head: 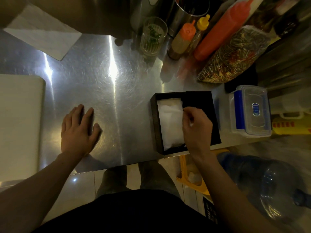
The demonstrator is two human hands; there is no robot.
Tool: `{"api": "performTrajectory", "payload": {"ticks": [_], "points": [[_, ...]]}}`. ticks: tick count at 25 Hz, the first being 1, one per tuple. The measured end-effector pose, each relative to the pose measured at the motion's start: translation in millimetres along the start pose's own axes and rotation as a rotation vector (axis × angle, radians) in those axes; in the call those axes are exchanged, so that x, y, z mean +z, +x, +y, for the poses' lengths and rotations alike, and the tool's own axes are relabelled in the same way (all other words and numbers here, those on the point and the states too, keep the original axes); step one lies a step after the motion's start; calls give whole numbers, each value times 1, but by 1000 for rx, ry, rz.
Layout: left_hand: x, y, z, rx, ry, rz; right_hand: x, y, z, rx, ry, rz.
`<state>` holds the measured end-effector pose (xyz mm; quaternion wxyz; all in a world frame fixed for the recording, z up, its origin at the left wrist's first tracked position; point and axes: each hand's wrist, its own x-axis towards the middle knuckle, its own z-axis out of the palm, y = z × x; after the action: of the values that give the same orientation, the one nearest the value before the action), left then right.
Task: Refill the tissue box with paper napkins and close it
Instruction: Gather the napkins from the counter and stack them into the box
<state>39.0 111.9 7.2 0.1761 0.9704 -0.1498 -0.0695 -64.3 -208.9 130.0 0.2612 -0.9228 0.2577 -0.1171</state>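
A black open tissue box (155,125) sits near the front edge of the steel counter, right of centre. A white stack of paper napkins (170,121) lies in its left half. My right hand (196,130) is over the box, its fingers pinched on the right edge of the napkins. The right part of the box is dark, partly hidden by that hand. My left hand (79,130) rests flat on the bare counter, fingers spread, holding nothing. A loose white napkin (42,32) lies at the far left.
A white board (18,121) lies at the left edge. Squeeze bottles (217,32), a glass (153,36) and a bag of sticks (234,56) crowd the back right. A clear lidded container (250,111) stands right of the box. A water jug (269,187) is on the floor.
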Motion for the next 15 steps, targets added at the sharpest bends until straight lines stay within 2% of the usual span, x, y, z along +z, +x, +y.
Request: {"api": "performTrajectory", "payload": {"ticks": [3, 9, 15], "points": [[0, 0, 0, -9, -5, -3, -13, 4, -7, -71, -23, 39], [-2, 0, 3, -9, -14, 3, 20, -2, 1, 19, -240, -392], [-1, 0, 3, -15, -14, 2, 51, -5, 15, -5, -433, -528]]}}
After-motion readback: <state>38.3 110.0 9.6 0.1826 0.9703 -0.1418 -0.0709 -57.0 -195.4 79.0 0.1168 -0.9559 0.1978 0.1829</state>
